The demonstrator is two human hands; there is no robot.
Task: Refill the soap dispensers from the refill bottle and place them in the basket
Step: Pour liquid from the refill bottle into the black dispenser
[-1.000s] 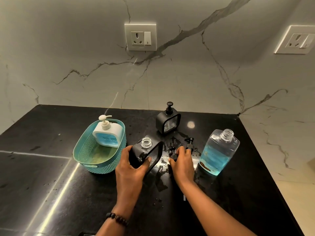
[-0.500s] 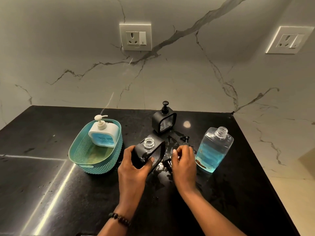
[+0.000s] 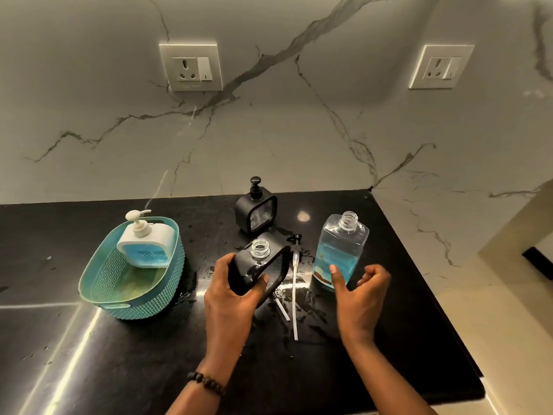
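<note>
Left hand (image 3: 233,290) gripping uncapped square black plastic dispenser (image 3: 257,266), right hand (image 3: 359,298) loose-fingered, empty, nearing clear blue-soap refill bottle (image 3: 339,253) just right; left, filled white dispenser (image 3: 146,245) in teal basket (image 3: 98,283); behind, second black dispenser (image 3: 256,211) waiting.

The left hand (image 3: 232,290) is gripping an uncapped black soap dispenser (image 3: 259,266), tilting it on the black countertop (image 3: 149,354). The right hand (image 3: 357,298) is hovering, fingers loosely spread, just beside the uncapped refill bottle (image 3: 341,250). A pump head (image 3: 295,265) is lying between them, and a white dispenser (image 3: 146,245) is sitting in the teal basket (image 3: 125,307).
</note>
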